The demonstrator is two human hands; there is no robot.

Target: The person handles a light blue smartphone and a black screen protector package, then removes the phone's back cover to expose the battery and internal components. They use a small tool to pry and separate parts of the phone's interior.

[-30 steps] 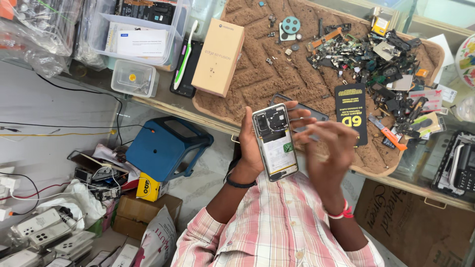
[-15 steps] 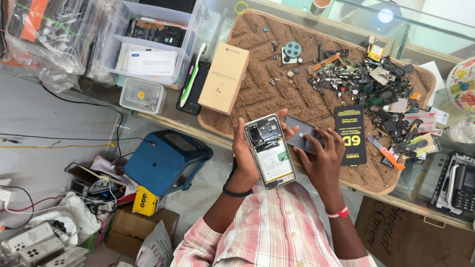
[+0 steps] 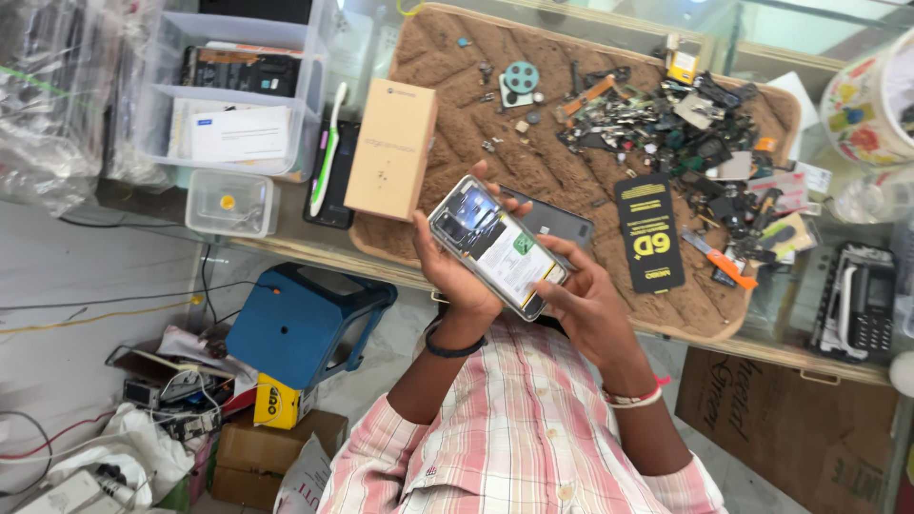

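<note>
From the head camera, both hands meet over the near edge of a brown ridged mat that covers a glass-topped counter. The left hand cradles an opened phone from beneath, fingers curled up round its far long edge and thumb along the near one, so it is closed on the phone. The phone's back is off (battery and board show). Its long axis runs diagonally, from the upper left down toward the lower right, tilted across the person's body.

The right hand sits at the phone's lower right end, touching it, with its fingers bent loosely; whether they pinch the phone or only steady it I cannot tell. That end is the one nearer the right hand, while the camera end lies toward the left fingertips.

Just beyond the phone, on the mat, lies a grey back cover, partly hidden by it. Further off stand a tan cardboard box upright at the mat's left edge, a black flat packet to the right, and a heap of small parts and tools at the far right. A blue stool sits on the floor below.
</note>
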